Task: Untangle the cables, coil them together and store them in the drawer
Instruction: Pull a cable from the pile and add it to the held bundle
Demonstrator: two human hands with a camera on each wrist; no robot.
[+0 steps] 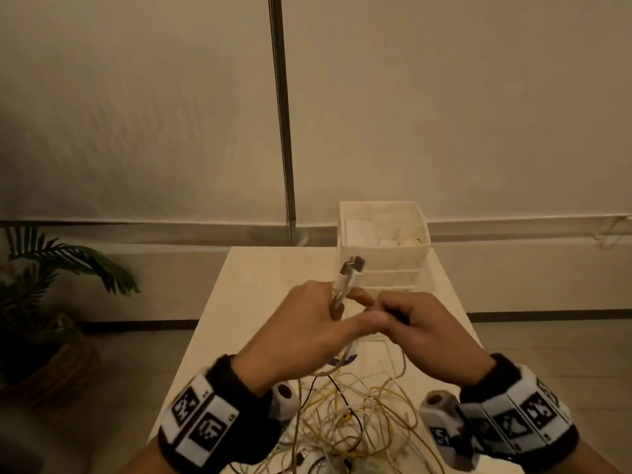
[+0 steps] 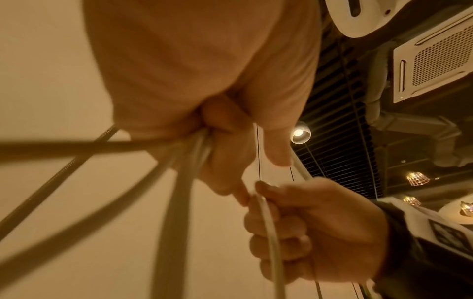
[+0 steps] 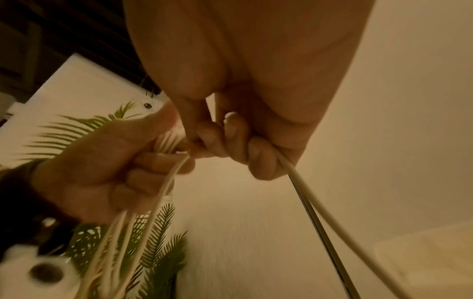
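Up above the bench [image 1: 246, 302], the left hand [image 1: 307, 331] has its fingers [image 2: 227, 153] curled round a bundle of cables [image 1: 345, 285], plug ends poking upward. Just beside it, the right hand [image 1: 420, 331] clenches a single white cable [image 3: 302, 182]. More cables lie tangled on the bench, with the drawer unit [image 1: 384, 248] at its far end.

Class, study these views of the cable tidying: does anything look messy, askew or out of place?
Yes. The cables lie in a loose tangle on the table, crossing one another, not coiled. The left hand grips several plug ends that stick up; the right hand pinches one strand. Nothing looks damaged.
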